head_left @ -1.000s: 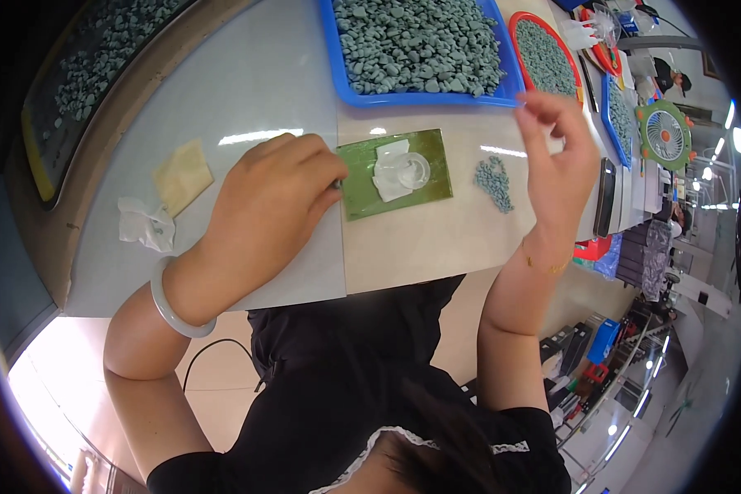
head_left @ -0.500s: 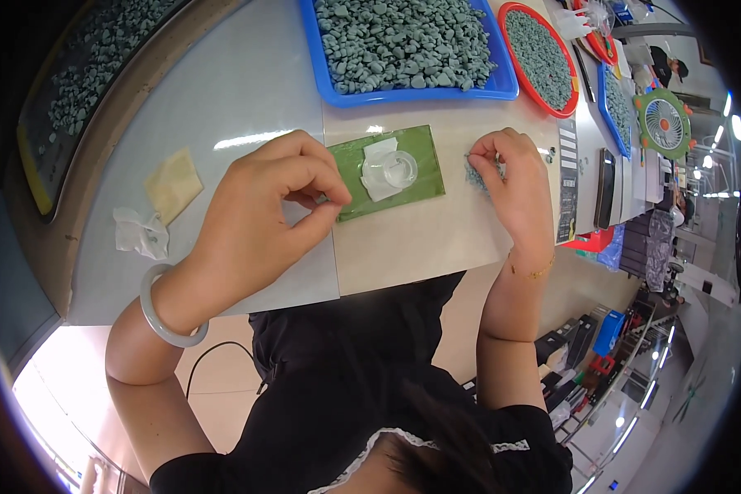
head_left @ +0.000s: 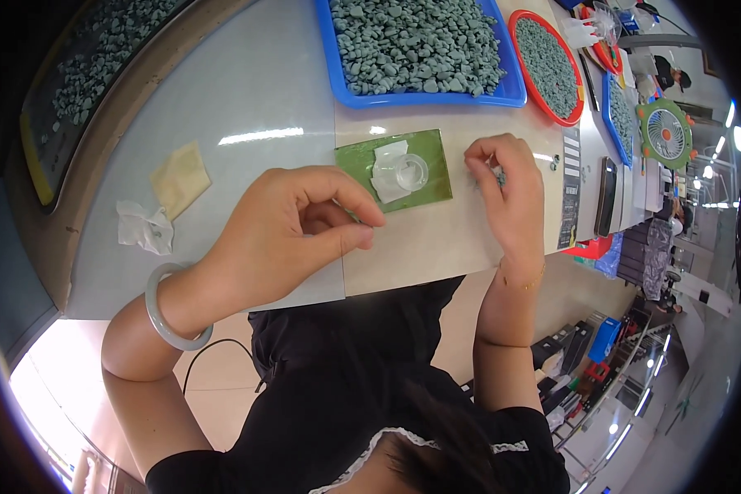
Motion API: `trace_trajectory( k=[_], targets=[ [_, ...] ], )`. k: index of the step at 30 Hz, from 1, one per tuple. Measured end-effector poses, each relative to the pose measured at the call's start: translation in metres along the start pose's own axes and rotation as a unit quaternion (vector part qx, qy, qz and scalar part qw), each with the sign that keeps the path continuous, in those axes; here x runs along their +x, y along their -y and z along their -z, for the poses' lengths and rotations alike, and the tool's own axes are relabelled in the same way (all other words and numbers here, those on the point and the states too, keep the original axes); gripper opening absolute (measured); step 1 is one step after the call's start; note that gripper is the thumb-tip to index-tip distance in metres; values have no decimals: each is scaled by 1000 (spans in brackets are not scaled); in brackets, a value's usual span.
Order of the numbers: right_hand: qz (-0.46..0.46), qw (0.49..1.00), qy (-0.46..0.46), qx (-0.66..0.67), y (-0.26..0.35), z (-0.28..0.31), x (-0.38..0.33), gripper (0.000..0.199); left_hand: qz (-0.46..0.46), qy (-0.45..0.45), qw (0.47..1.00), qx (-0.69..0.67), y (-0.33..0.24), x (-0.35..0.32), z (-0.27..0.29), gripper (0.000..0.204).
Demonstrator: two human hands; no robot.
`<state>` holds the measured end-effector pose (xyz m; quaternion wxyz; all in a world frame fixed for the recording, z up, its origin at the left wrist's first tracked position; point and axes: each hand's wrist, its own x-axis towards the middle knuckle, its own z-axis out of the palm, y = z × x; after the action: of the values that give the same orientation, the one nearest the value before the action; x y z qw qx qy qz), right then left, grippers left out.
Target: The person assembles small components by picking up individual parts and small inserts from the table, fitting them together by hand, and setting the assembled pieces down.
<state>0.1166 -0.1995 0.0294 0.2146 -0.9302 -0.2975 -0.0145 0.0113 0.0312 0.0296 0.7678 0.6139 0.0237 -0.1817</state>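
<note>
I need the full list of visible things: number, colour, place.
Big tray: one, blue, top centre
Round tray: one, red, beside it
Small tray: one, blue, far right
Stones: many, greenish, in trays and small pile
Mat: one, green, centre
Paper: one, white, on mat
Dish: one, clear, overlapping paper
Sheet: one, yellowish, left
Crumpled piece: one, white, beside sheet
Fan: one, green, far right
Background: too cluttered to count
Left hand: one, bare, near mat
Right hand: one, bare, at pile

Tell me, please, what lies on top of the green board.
On the green board are a white sheet and, partly over it, a clear round dish. Hidden: the board beneath that sheet, and its near-left corner behind the left hand.
</note>
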Motion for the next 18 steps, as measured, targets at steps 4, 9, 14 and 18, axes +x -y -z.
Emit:
trace_trajectory(
  k=[4,9,14,18],
  targets=[
    [42,958,29,281,40,-3,-19,10,7,32,997,-74,5,0,-3,11],
    [92,916,33,388,67,-23,-28,14,-20,53,988,-145,12,-2,-2,11],
    [164,925,-67,337,74,-28,-27,15,-2,73,974,-213,8,-7,3,12],
    [156,930,-82,324,76,-25,-29,16,16,80,977,-199,5,-10,4,13]
  ],
)
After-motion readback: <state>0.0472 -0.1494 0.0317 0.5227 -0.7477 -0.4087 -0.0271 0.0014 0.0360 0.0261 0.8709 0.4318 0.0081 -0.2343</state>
